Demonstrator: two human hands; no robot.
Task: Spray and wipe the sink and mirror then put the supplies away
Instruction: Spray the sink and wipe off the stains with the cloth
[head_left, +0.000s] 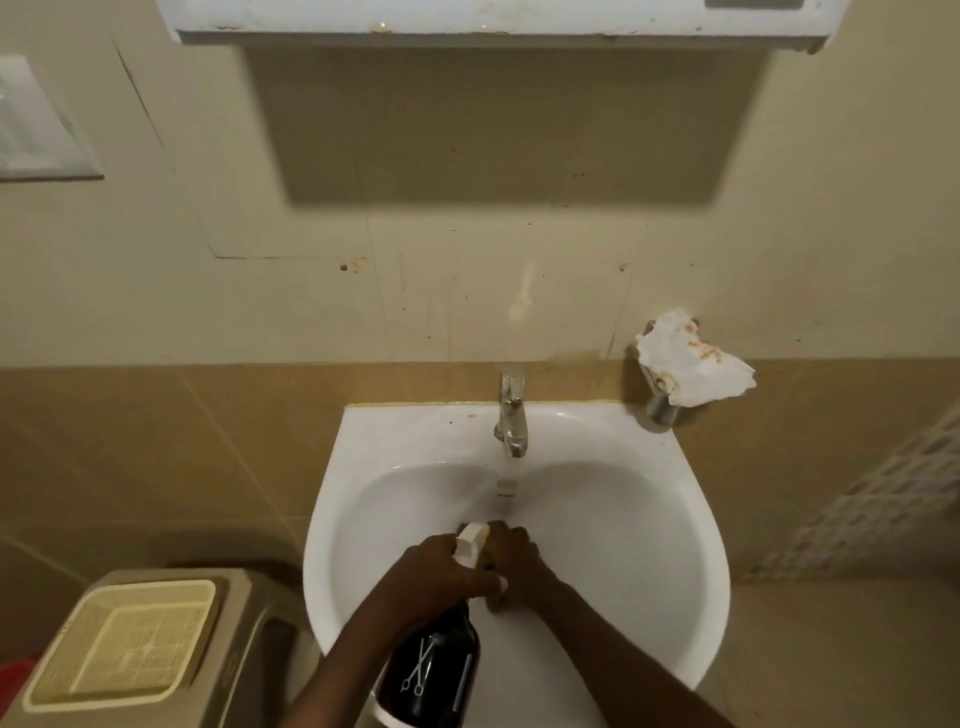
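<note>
We hold the black spray bottle with the white trigger head (434, 670) in our left hand (436, 577), fingers curled round its neck, low in the frame over the white ceramic sink (649, 519). Our right hand (519, 564) reaches into the basin beside the nozzle; whether its grip holds anything we cannot tell. We judge the task early: the sink is in progress, while the mirror, not clearly in view, and putting the supplies away remain.

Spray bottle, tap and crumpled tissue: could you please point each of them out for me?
spray bottle (434, 670): head view, on its dark body near the scissors mark.
tap (511, 423): head view, on the metal spout above the basin.
crumpled tissue (693, 366): head view, on its white middle, right of the tap.
</note>
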